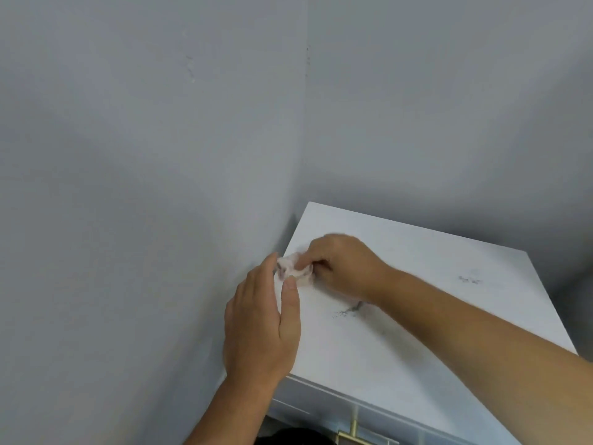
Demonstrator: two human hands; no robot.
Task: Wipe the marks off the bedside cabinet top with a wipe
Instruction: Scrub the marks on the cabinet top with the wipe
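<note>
**Crumpled wipe held over a smudged cabinet top**

The bedside cabinet top [417,284], smooth, white and flat, carries grey smudged marks [348,311]. Both hands meet near its left edge: right hand [343,268] fingers pinch the crumpled, soiled wipe [293,271]; left hand [260,326] fingers close on its other end.

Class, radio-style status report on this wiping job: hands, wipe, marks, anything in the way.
Both hands on crumpled wipe, left hand, right hand. Dark marks remain mid cabinet top and far right. Nothing obstructing.
</note>
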